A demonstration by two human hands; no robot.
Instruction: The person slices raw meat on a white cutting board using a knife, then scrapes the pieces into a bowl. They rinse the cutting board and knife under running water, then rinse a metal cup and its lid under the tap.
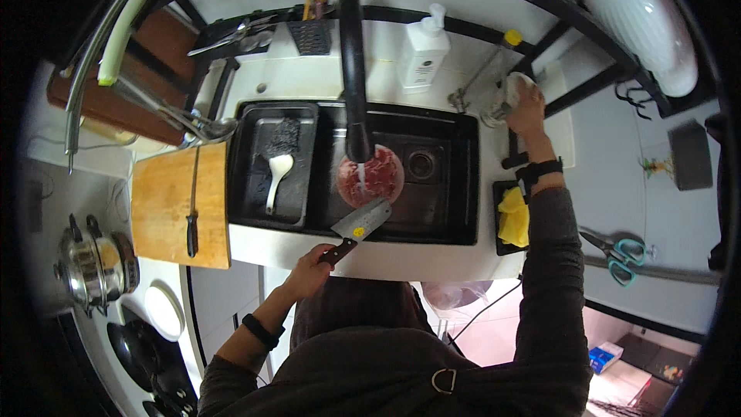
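My left hand (311, 271) grips the dark handle of a cleaver (363, 221). Its broad steel blade, with a round yellow sticker, extends over the front rim of the black sink (457, 208). Just beyond the blade tip, a round bowl of raw red meat (376, 176) sits in the basin. A stream of water falls into it from the black faucet (354, 69). Out to the right behind the sink, my right hand (528, 109) is at a whitish object (515, 88) beside a glass container (492, 114). Its fingers partly cover that object, and whether they grip it is unclear.
A black tray (246, 185) with a white spoon (279, 172) occupies the sink's left side. Left of it, a knife (193, 220) lies on a wooden cutting board (162, 208). A white pump bottle (425, 52) stands behind. Yellow cloth (513, 217) and scissors (619, 255) are right.
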